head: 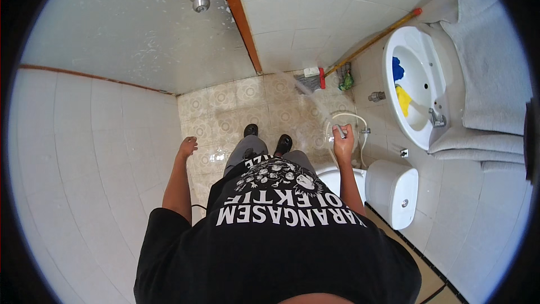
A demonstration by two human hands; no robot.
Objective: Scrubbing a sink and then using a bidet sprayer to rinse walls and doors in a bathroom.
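My right hand grips a bidet sprayer, and a jet of water shoots from it toward the foot of the wall beside the door frame. A pale hose loops around behind this hand to a small wall valve. Over the floor near the left wall hangs my left hand, empty, its fingers loosely bent. Wet patterned tiles lie ahead of my dark shoes. White streaks and drops mark the door.
A broom with a yellow handle leans in the corner near a green packet. The washbasin at right holds a blue cloth and a yellow cloth. Close by my right arm stands a toilet. A metal knob protrudes from the door.
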